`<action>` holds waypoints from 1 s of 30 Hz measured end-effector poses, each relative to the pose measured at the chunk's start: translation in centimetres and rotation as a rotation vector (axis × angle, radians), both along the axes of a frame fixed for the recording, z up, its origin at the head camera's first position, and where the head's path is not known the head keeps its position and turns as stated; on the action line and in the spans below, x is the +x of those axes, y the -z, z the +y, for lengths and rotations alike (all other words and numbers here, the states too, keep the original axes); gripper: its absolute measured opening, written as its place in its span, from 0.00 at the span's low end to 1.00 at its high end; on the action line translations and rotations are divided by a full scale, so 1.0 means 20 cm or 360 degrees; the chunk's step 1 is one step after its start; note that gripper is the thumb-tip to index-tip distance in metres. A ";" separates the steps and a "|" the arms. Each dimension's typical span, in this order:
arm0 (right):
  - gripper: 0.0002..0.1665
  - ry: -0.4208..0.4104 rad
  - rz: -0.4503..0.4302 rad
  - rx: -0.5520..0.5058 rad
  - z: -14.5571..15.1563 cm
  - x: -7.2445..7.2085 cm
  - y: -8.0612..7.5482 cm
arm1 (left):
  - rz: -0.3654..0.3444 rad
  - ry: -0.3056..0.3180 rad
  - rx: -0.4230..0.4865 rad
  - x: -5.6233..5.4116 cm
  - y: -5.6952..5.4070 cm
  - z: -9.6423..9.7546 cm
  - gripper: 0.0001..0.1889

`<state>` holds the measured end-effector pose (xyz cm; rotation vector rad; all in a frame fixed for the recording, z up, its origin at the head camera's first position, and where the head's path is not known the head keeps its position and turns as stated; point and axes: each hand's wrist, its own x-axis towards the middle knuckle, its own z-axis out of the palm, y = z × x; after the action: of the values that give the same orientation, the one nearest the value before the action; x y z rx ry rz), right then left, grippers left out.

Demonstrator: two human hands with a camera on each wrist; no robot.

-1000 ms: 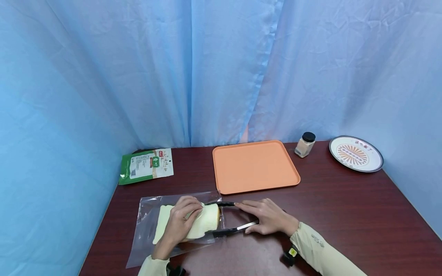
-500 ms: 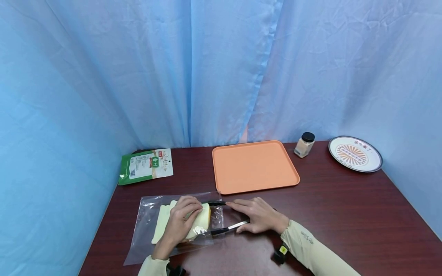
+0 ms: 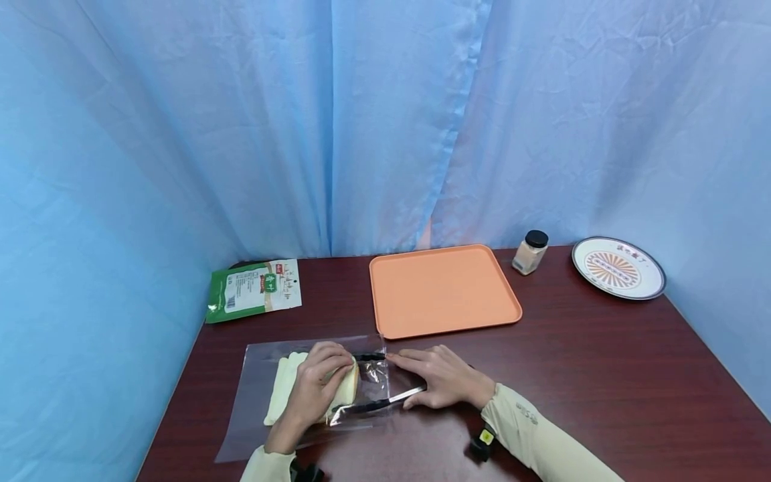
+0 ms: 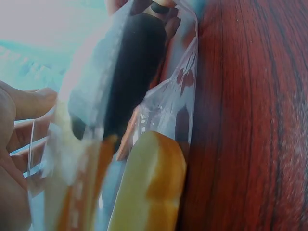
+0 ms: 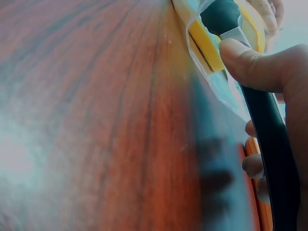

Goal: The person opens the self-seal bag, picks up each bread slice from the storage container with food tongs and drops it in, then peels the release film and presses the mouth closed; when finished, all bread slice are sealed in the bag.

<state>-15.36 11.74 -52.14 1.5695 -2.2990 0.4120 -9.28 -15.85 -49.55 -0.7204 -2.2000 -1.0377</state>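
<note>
Slices of bread (image 3: 286,387) lie in a clear plastic bag (image 3: 248,398) at the front left of the table. My left hand (image 3: 317,376) lies over the bread and pinches the film of the bag between thumb and fingers. My right hand (image 3: 444,379) grips a pair of tongs (image 3: 407,393) from the right, its thumb and fingers on the two arms. The black tips reach into the bag's right end, spread around the bread's right end. In the left wrist view, one black tip (image 4: 139,67) is inside the film, above a crusted slice (image 4: 149,187). Part of the bread is hidden under my left hand.
An orange tray (image 3: 446,291) lies behind the hands. A black-lidded jar (image 3: 531,253) and a patterned plate (image 3: 619,268) stand at the back right. At the back left lies a green and white packet (image 3: 253,290). Blue curtains (image 3: 385,134) surround the table.
My right hand has moved left with the tongs, further into the bag. The upper bread's right end has shifted left within the bag. My left hand has stayed in place.
</note>
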 end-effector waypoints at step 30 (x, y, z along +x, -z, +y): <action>0.52 -0.0023 0.0004 0.0119 -0.14 0.00 -0.04 | -0.0003 -0.0070 -0.0059 0.01 -0.01 0.00 0.08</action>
<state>-15.37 8.95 -51.32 1.6218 -2.3272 0.3312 -9.08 -15.80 -49.31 -0.6845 -2.2319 -0.9788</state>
